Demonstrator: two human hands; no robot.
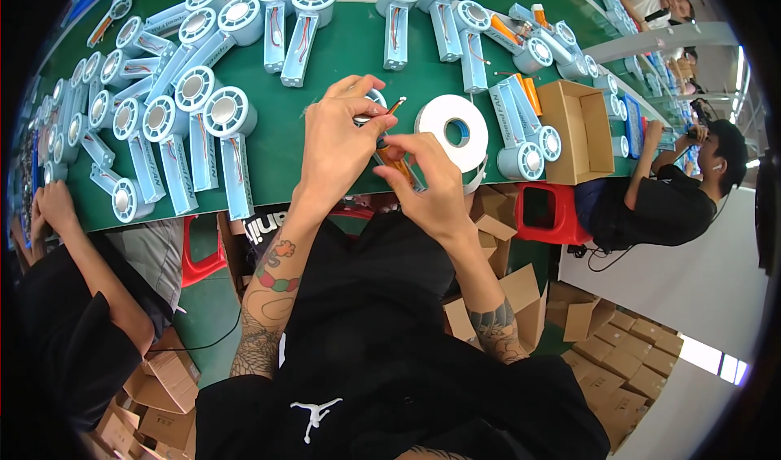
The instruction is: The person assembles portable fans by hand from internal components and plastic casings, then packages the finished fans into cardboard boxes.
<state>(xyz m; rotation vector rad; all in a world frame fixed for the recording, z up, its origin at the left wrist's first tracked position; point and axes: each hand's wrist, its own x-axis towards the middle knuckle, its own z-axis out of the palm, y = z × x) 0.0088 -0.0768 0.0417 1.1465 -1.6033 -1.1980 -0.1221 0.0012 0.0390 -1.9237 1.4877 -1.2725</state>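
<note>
My left hand (338,143) is closed around a light-blue handheld fan (373,97), whose round head shows behind the fingers. Most of the fan is hidden by the hand. Thin wires ending in a small white connector (402,99) stick up beside the fingertips. Just below, my right hand (429,179) has its thumb and forefinger closed about an orange battery (396,164). Whether the battery lies inside the fan's handle I cannot tell. Right beside the hands, a large white roll of tape (439,126) rests on the green table (350,49).
Several light-blue fans with open handles (172,163) line the table's left and back. More fans with orange batteries (529,94) lie at right, next to an open cardboard box (579,135). Co-workers sit on both sides. A red stool (553,224) and cartons (622,350) stand below.
</note>
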